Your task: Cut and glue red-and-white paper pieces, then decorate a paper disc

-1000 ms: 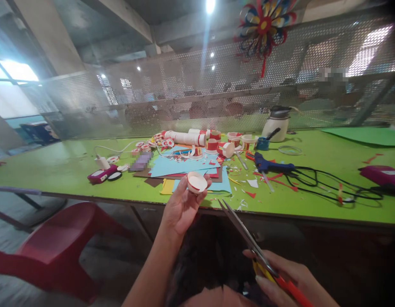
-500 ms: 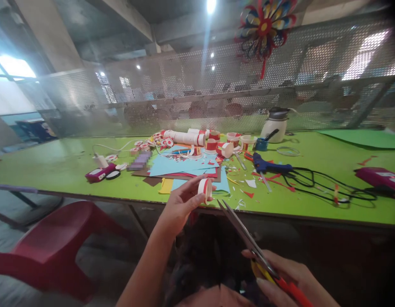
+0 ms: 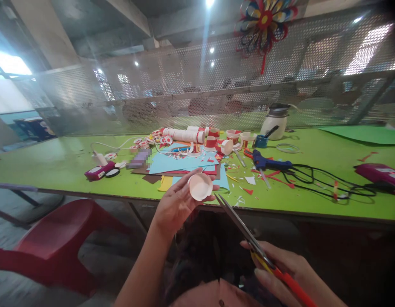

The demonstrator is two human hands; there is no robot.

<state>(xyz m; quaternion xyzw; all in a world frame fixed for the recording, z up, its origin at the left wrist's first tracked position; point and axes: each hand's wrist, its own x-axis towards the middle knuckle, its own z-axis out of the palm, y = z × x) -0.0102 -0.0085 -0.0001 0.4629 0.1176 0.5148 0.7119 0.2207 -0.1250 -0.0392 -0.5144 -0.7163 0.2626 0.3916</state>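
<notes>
- The left hand (image 3: 174, 209) has its fingers curled partway round a shallow paper cup (image 3: 200, 187), supporting it from behind and below, perhaps so its round pale face tips toward the person's eyes
- That cup is raised near the front edge of the surface (image 3: 63, 166), just left of the tips of the scissors (image 3: 255, 246)
- The right hand (image 3: 280, 264) has its fingers wrapped around the red-and-yellow handles; the blades part slightly and point toward the cup without touching it, seemingly kept handy
- Red-and-white cups (image 3: 211, 143) cluster toward the back, likely leaving room in front
- The blue glue gun (image 3: 271, 162) lies farther right, probably clear of both hands
</notes>
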